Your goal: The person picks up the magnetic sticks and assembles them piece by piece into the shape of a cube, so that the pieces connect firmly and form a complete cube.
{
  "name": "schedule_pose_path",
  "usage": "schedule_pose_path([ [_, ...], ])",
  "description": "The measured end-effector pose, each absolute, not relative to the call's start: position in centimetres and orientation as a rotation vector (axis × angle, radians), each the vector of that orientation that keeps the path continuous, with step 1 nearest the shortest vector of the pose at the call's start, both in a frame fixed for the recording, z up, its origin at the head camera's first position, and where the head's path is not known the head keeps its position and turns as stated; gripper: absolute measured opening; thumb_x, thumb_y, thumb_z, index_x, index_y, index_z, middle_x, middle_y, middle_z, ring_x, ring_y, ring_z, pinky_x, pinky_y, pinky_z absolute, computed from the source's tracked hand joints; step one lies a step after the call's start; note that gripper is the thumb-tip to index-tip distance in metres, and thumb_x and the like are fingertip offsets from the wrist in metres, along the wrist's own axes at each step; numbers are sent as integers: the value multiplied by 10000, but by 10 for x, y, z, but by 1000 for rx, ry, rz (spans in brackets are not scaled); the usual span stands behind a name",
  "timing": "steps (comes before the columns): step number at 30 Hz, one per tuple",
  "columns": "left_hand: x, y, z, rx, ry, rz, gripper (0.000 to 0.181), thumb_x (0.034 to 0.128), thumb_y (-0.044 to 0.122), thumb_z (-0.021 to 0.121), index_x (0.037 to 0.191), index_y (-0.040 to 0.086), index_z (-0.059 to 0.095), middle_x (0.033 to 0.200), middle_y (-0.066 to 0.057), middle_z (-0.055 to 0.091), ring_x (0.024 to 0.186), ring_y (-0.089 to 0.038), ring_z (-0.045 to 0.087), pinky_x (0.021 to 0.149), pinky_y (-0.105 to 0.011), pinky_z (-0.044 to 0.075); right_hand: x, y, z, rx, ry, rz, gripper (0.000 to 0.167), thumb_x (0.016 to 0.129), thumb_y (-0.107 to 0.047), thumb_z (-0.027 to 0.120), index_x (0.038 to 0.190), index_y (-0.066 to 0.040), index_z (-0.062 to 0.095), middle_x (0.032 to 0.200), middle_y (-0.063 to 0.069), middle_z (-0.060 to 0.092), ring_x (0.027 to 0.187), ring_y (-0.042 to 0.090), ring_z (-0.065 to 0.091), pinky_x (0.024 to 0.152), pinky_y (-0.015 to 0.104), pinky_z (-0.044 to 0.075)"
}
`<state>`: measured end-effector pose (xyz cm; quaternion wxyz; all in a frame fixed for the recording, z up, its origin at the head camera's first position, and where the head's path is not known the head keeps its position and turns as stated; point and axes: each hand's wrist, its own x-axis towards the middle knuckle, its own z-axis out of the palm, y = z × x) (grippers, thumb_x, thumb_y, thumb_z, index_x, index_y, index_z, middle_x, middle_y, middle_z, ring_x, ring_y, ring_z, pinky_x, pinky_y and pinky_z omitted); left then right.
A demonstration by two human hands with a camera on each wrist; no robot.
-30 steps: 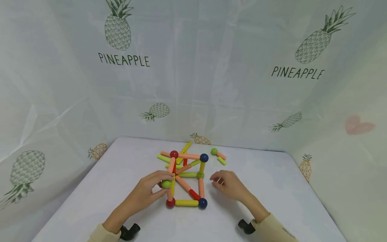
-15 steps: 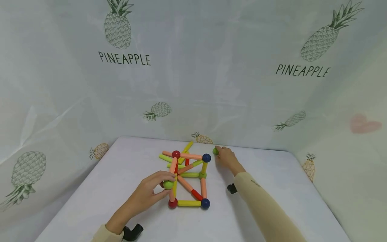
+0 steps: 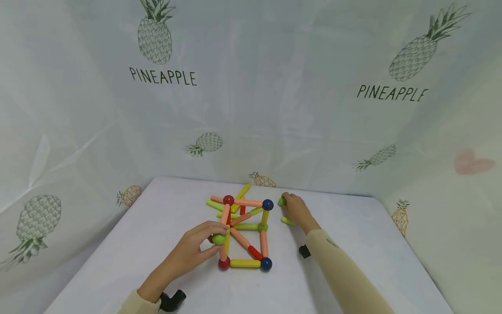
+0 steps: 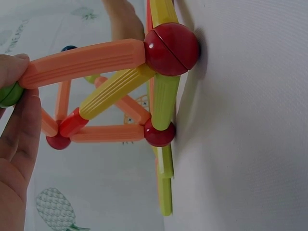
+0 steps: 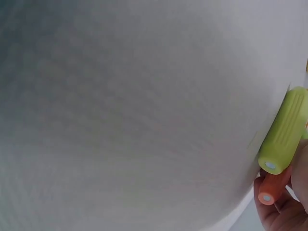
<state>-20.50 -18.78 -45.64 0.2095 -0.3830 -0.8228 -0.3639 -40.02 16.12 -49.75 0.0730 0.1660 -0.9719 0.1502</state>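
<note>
The magnetic ball-and-rod frame [image 3: 240, 238], at lower centre of the head view, is already joined at several corners, including a near red ball [image 3: 224, 263] and a near navy ball [image 3: 266, 264] linked by a yellow rod [image 3: 245, 264]. By judgement the assembly is only partly complete: unattached parts include the lime rod [image 3: 288, 221] right of the frame, and rods such as the far yellow rod [image 3: 245, 190] lie behind it. The left hand [image 3: 194, 249], lower left of centre, has thumb and fingers parted only by the width of the left green ball [image 3: 218, 239], which they pinch at the end of a peach rod [image 4: 86, 62]. The right hand [image 3: 299, 212], right of centre, has its fingers closed around the right green ball [image 3: 282, 201]; an orange rod [image 5: 273, 188] sits between its fingers, and its connection to the ball is hidden
</note>
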Motion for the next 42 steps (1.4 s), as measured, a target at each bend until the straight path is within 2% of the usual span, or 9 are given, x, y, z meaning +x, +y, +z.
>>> schedule_pose_path([
  [9,-205,-188,-458,-1091,-2260,-1010,500,796,43,803,1243,156,610,1282,77,574,1053,-68,561,767,-196,511,-398,168,-496,517,-2977,473,339,964,-126,627,1293,-96,552,1109,93,620,1007,250,590,923,434,477],
  [14,-206,-188,-458,-1085,-2274,-1012,510,799,48,803,1251,176,605,1282,86,571,1055,-68,564,769,-202,515,-395,167,-491,537,-3045,510,358,975,-143,610,1325,-111,540,1142,75,618,1003,232,578,928,439,472],
  [19,-206,-189,-457,-1073,-2286,-1008,510,795,43,805,1248,169,607,1275,76,578,1047,-67,562,769,-207,517,-394,160,-489,737,-3044,495,381,929,-174,676,1297,-172,581,1063,-3,612,902,163,560,884,392,491],
  [25,-206,-188,-457,-1079,-2288,-1014,564,802,56,802,1277,261,578,1286,98,569,1099,-79,559,780,-209,517,-391,133,-478,833,-2988,311,358,932,-308,666,1281,-238,630,1214,1,559,1122,237,500,977,493,406],
  [28,-206,-188,-457,-1081,-2283,-1016,559,800,55,804,1272,255,582,1282,84,576,1094,-78,560,778,-209,517,-389,110,-468,943,-2923,262,334,947,-258,656,1279,-227,639,1299,41,550,1229,307,452,1020,568,330],
  [33,-208,-189,-457,-1097,-2269,-1033,550,794,45,806,1265,233,592,1289,74,577,1105,-86,562,792,-215,517,-397,82,-465,1228,-2895,313,515,914,-194,693,1401,-144,534,1418,99,499,1337,352,375,1085,569,270],
  [38,-208,-189,-457,-1124,-2259,-1051,509,798,43,802,1242,200,608,1283,45,589,1149,-112,558,847,-236,512,-411,74,-483,1284,-2990,388,805,811,-249,798,1505,-246,391,1519,42,384,1395,290,298,1084,581,262],
  [40,-208,-190,-457,-1123,-2262,-1051,499,800,45,801,1235,197,612,1280,35,594,1163,-117,556,869,-244,507,-416,72,-489,1280,-2995,381,857,779,-274,823,1510,-270,375,1529,32,359,1395,287,292,1082,584,261],
  [42,-207,-192,-457,-1115,-2269,-1047,493,798,48,803,1230,198,615,1281,43,592,1168,-115,553,877,-246,504,-420,69,-494,1288,-2958,321,808,802,-299,805,1497,-238,398,1511,36,371,1367,298,328,1077,567,284],
])
